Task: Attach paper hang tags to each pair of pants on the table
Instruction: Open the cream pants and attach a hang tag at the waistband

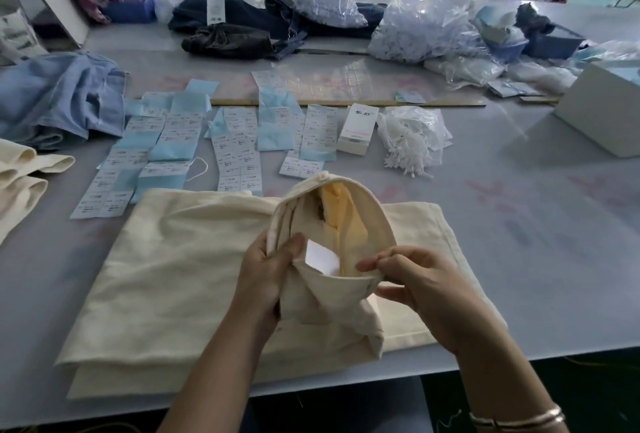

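Both hands clamped on the pants, left hand and right hand spreading the waistband to check the label; next, I'd say, a matching tag from twelve o'clock.

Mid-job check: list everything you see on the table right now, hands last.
cream pants: one pair, near edge, waistband lifted
white label: one, inside the waistband
paper tags: many, white and pale blue, in rows mid-table
white box: one, right of the tags
white strings: one bundle, beside the box
blue pants: heap, left
dark pants: pile, far side
plastic bags: several, clear, far right
left hand: grips the waistband
right hand: pinches the waistband
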Available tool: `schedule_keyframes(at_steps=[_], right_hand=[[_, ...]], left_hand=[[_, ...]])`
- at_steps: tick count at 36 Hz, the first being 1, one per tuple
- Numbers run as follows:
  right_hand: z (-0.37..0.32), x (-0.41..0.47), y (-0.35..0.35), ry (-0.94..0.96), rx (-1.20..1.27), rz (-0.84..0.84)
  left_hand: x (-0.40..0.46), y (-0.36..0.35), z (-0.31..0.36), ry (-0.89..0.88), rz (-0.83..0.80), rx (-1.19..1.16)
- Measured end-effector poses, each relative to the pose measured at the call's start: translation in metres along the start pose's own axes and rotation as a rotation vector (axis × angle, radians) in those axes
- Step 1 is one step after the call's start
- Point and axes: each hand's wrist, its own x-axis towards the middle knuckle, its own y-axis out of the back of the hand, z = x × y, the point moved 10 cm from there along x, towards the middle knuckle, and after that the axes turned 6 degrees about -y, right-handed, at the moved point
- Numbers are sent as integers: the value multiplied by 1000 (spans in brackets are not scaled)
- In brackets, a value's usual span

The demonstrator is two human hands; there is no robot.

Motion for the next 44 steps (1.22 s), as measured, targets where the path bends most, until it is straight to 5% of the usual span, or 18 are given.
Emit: schedule_keyframes(at_steps=[3,9,17,20,26,33,37,41,44], right_hand=[[-6,-2,-5,61,-280,30],[-10,-2,-12,143,-489,79],[-7,-2,-1,190,-646,249],[0,-5,10,175,-438,317],[33,-11,15,88,356,244],[53,-9,11,53,629,244],[56,-10,40,71,641,311],[74,-16,101,24,743,500],[77,-20,147,11,558,693]], left_hand=[[0,-8,14,-134,11,171],[-14,-56,7,-173,-272,309],[-9,-43,-1,-120,-184,232],[-7,-41,-3,-90,-156,146],[-3,-27,-8,-7,-74,-93],[-8,-32,-5,-7,-71,-64],[-22,-72,-1,40,-394,-64],[-48,-121,-17,35,-883,284],[-24,-128,-21,-133,-876,569]])
